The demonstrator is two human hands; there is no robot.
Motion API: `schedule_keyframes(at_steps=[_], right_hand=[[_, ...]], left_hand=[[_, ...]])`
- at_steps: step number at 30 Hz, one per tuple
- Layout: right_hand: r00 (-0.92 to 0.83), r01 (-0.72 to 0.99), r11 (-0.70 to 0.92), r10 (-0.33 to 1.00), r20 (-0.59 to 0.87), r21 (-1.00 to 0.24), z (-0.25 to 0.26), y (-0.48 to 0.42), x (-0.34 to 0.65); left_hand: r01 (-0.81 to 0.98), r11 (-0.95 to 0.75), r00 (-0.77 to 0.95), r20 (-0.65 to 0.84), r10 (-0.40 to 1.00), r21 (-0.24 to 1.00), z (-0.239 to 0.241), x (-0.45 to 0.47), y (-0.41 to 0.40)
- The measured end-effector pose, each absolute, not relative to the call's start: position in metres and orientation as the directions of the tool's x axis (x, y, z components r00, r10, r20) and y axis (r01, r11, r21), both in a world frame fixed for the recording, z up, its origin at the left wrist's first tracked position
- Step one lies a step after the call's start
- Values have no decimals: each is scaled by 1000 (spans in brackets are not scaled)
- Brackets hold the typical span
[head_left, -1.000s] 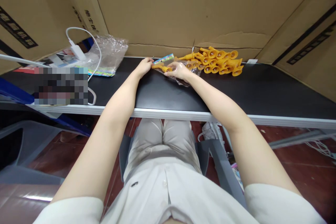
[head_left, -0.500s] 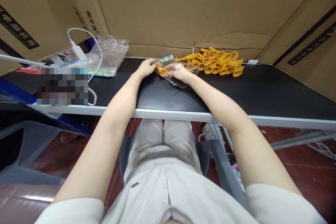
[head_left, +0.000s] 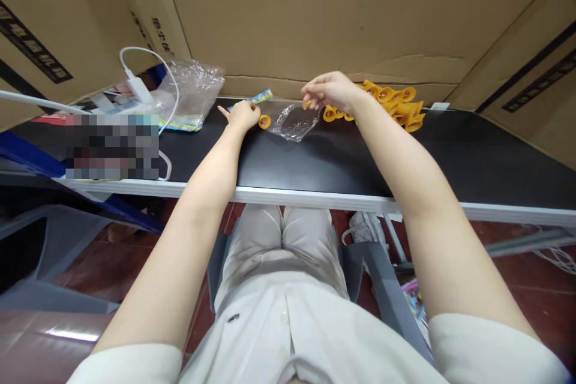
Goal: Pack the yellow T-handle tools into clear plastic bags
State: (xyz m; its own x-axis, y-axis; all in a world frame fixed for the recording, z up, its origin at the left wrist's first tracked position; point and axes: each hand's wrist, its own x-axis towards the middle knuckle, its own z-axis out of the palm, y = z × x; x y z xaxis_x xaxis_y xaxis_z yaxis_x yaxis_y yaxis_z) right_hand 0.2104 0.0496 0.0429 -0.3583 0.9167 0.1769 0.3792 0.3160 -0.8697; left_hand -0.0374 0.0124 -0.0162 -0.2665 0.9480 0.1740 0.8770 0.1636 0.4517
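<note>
Pinching orange toy piece [head_left: 264, 122] in left hand [head_left: 240, 114], beside clear bag [head_left: 292, 121]; right hand [head_left: 330, 89] curled, grip unclear, nearer orange pile [head_left: 400, 109].

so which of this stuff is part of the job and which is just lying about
In use: left hand, orange toy piece beside it, clear bag, right hand, orange toy pile, colourful card strip.
Lying about: crumpled plastic bag, white charger and cable, cardboard boxes.

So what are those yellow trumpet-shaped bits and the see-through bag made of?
Yellow pieces: likely moulded plastic, going by the one even colour and the smooth, slightly glossy surface. Bag: thin clear plastic film, crinkled, with bright glare streaks and the black tabletop showing through it.
</note>
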Motion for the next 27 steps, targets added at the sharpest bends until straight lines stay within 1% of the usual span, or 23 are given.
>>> schedule_keyframes(at_steps=[1,3,4,6,8,9,11,13,16,20,24,27], right_hand=[[-302,425,338,927,221,-840,44,62,215],[-180,576,337,941,287,-745,42,84,224],[-131,676,316,940,314,-666,39,93,228],[-106,859,257,935,337,-444,31,104,235],[-123,957,194,944,305,-217,22,107,239],[-128,976,169,955,268,-135,18,106,240],[-115,990,128,974,197,-52,11,104,241],[-100,994,108,980,173,-36,8,103,240],[-97,993,111,965,243,-44,5,109,241],[-92,987,130,942,322,-99,-1,122,247],[-92,975,151,941,325,-160,-5,127,254],[-113,979,160,941,319,-125,1,117,252]], left_hand=[[878,180,-281,173,944,444,-16,-37,11],[878,197,-298,175,938,437,-15,-36,10],[878,199,-301,176,937,436,-15,-35,10],[878,197,-298,176,938,436,-15,-34,9],[877,195,-296,174,939,438,-14,-33,9],[876,194,-295,173,940,441,-14,-33,9],[873,189,-291,170,941,449,-14,-33,9],[869,177,-280,165,946,462,-15,-33,10],[856,132,-246,170,954,500,-18,-36,13],[826,78,-213,182,960,558,-22,-40,18],[821,81,-216,176,960,565,-24,-41,19],[823,85,-215,170,962,561,-23,-40,18]])
